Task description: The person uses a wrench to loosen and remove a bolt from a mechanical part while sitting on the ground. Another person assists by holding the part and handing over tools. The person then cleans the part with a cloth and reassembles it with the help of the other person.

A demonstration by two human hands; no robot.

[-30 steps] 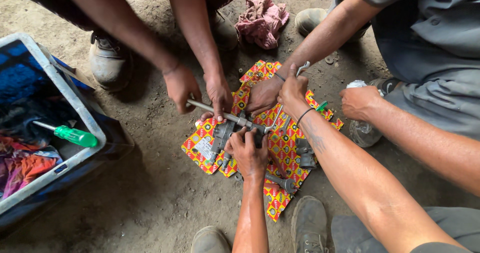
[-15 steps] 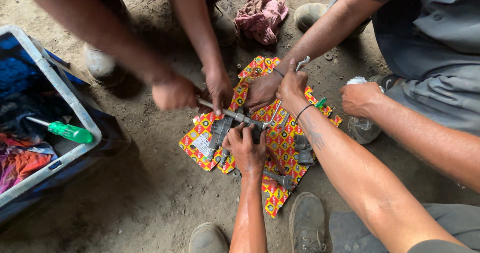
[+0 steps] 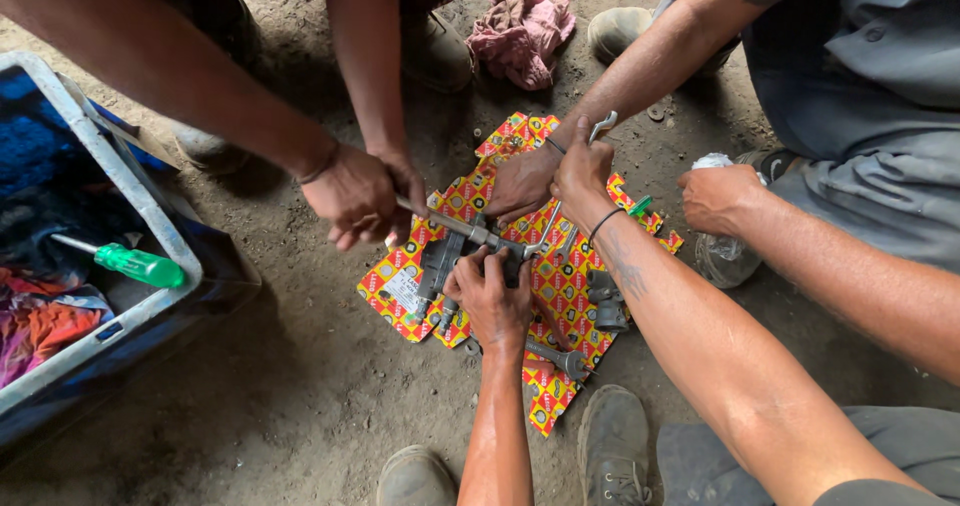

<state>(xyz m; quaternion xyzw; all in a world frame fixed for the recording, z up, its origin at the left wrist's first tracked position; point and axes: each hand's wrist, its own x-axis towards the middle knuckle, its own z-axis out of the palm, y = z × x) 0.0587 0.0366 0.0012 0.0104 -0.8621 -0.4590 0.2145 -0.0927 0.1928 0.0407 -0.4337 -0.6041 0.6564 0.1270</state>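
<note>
We hold the grey metal assembly [image 3: 440, 266] down on the red-and-yellow patterned cardboard [image 3: 560, 296] at the centre of the dirt floor. Our left hand [image 3: 495, 301] comes in from 6 o'clock, forearm straight, fingers curled tight over the assembly's near edge. Our right hand [image 3: 583, 171] reaches in from 4 o'clock, wrist bent down, fist clamped on a slim spanner [image 3: 603, 126] whose lower end meets the assembly.

To do this well, we judge, the left hand should press straight down so nothing skates on the cardboard, and the spanner should sit square before any force goes in (four other hands crowd the spot). At 9 o'clock a co-worker's hand [image 3: 355, 196] grips a steel bar [image 3: 455, 226].
</note>
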